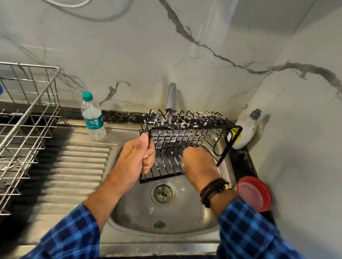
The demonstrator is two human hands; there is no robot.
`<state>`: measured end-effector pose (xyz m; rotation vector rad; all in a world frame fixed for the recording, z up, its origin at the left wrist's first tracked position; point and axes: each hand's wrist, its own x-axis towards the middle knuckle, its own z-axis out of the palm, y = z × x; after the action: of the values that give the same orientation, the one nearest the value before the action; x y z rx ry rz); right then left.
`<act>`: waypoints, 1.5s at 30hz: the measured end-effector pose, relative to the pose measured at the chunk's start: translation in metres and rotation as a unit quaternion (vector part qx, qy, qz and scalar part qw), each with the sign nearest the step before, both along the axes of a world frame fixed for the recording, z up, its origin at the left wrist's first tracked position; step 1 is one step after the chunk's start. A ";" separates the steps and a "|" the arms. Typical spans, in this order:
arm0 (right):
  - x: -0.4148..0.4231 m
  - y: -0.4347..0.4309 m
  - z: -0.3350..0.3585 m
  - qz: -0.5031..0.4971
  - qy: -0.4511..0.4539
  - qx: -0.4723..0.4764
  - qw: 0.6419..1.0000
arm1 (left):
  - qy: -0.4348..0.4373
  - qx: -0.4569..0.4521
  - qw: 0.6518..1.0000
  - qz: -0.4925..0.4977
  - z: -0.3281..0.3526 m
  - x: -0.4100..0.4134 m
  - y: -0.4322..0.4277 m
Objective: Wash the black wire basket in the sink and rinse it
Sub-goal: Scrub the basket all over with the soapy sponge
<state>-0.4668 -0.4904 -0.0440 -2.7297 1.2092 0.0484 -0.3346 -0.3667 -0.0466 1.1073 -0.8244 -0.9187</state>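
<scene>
Spanning the counter's right end, the steel sink (159,246) carries the work. Over its back half the black wire basket (186,135) is held tilted, with white suds clinging to its wires. The left hand (139,155) grips the basket's left rim wire in a closed fist. The right hand (200,164) reaches inside the basket, blurred and with its fingers hidden, so I cannot tell whether it holds anything. The tap (171,96) stands just behind. Judging by the suds, soaping is in hand and rinsing is not yet done. The next move calls for running water and turning the basket beneath the tap.
</scene>
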 end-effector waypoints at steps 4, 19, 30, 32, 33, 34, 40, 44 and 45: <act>0.006 0.016 -0.003 0.013 -0.053 0.028 0.998 | -0.013 0.002 1.000 0.021 -0.005 0.005 -0.002; -0.002 -0.006 -0.021 -0.034 -0.139 0.041 0.989 | -0.011 -0.013 1.000 -0.018 -0.002 0.019 -0.003; 0.004 0.007 -0.018 0.135 -0.145 0.080 0.977 | 0.070 -0.046 0.996 -0.012 -0.015 0.027 -0.008; -0.012 -0.013 -0.015 0.046 -0.140 0.044 0.988 | 0.065 -0.043 0.997 -0.016 -0.015 0.031 -0.006; -0.015 -0.021 -0.015 0.002 -0.148 0.024 0.989 | 0.061 -0.040 0.997 -0.019 -0.015 0.033 -0.005; -0.015 -0.023 -0.014 -0.026 -0.163 0.013 0.986 | 0.062 -0.037 0.997 -0.021 -0.014 0.034 -0.005; 0.037 0.013 -0.019 0.034 -0.146 0.054 0.987 | 0.067 -0.043 0.996 -0.027 -0.004 0.030 -0.013; 0.057 0.036 -0.006 0.119 -0.185 0.119 0.968 | 0.065 -0.051 0.996 -0.029 -0.002 0.030 -0.013; 0.056 0.035 -0.006 0.120 -0.202 0.113 0.965 | 0.075 -0.054 0.995 -0.034 -0.002 0.032 -0.012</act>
<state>-0.4105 -0.4554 -0.0498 -2.5025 0.7126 -0.3064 -0.3022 -0.3783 -0.0490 0.9099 -0.7820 -0.9905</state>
